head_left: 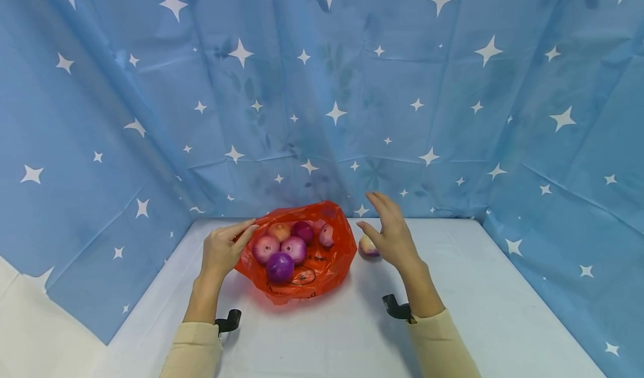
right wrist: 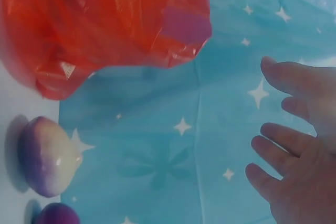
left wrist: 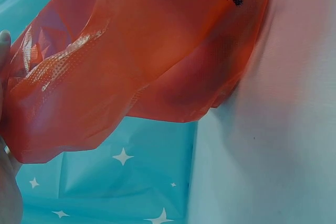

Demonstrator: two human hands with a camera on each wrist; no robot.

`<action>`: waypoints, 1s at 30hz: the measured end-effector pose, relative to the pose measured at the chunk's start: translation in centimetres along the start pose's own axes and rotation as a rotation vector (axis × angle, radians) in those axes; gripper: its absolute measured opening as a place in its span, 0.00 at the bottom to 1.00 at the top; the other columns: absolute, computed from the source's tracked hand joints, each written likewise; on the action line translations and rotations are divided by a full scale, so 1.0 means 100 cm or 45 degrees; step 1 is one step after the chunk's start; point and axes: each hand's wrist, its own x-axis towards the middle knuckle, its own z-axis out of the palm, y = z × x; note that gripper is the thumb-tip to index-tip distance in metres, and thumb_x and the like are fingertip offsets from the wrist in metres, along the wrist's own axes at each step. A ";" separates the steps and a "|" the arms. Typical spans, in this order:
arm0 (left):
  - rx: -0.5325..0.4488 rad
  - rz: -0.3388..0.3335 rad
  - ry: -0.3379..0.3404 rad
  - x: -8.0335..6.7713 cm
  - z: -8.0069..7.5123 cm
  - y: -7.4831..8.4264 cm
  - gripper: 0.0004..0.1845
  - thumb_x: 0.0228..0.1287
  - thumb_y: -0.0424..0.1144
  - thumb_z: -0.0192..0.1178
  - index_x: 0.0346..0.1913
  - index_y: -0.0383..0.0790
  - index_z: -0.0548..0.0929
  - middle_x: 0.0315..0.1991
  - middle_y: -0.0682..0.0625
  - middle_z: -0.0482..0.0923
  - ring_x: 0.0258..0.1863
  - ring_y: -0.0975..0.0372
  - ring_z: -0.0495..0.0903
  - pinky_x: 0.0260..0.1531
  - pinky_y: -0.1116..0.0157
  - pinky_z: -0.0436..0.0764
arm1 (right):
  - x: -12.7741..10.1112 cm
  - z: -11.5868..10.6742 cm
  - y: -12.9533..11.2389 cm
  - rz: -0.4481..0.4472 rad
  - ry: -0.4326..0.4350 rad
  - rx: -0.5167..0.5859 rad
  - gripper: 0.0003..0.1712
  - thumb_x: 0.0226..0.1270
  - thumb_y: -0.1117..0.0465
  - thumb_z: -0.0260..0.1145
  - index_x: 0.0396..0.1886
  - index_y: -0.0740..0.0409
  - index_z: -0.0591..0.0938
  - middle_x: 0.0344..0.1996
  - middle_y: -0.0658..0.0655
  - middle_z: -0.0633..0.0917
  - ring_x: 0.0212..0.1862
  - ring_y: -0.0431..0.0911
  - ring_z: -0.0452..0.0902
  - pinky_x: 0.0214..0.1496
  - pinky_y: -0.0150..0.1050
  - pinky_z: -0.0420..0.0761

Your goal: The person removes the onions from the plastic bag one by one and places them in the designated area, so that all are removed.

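A red plastic bag (head_left: 322, 280) lies with its mouth toward me, and several purple and pink onions (head_left: 280, 267) are inside. My left hand (head_left: 221, 248) pinches the left edge of the bag's mouth; the left wrist view shows the bag's side (left wrist: 173, 51) stretched from the fingers. To the right of the bag, my right hand (head_left: 394, 235) is raised with fingers spread, holding nothing. Partly hidden behind it is a white-and-purple onion (head_left: 369, 245) on the table. The right wrist view shows that onion (right wrist: 48, 157) and part of a darker purple one (right wrist: 58, 215).
A white-covered table (head_left: 453, 311) extends around the bag. Blue curtain (head_left: 337, 87) with white stars hangs behind the table and along both sides. Each wrist carries a black camera mount, such as the right one (head_left: 397, 309).
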 end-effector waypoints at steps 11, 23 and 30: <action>-0.006 -0.017 -0.006 0.001 -0.001 -0.001 0.15 0.60 0.38 0.77 0.50 0.45 0.93 0.42 0.45 0.92 0.36 0.47 0.91 0.32 0.50 0.88 | 0.003 0.014 -0.016 -0.119 -0.047 0.054 0.42 0.68 0.58 0.75 0.79 0.51 0.69 0.76 0.61 0.71 0.76 0.58 0.66 0.70 0.63 0.76; -0.009 -0.022 -0.006 -0.001 -0.001 -0.001 0.16 0.59 0.37 0.77 0.51 0.45 0.93 0.42 0.46 0.92 0.36 0.48 0.91 0.34 0.50 0.88 | 0.000 0.039 -0.037 -0.200 -0.141 0.075 0.41 0.68 0.63 0.75 0.79 0.51 0.69 0.75 0.57 0.72 0.76 0.56 0.68 0.74 0.57 0.74; -0.005 -0.031 -0.012 0.000 0.000 -0.001 0.16 0.59 0.37 0.77 0.51 0.47 0.93 0.42 0.46 0.92 0.36 0.48 0.91 0.34 0.50 0.88 | -0.003 0.060 -0.048 -0.294 -0.187 0.047 0.40 0.68 0.58 0.75 0.77 0.55 0.71 0.73 0.58 0.75 0.75 0.55 0.69 0.74 0.54 0.74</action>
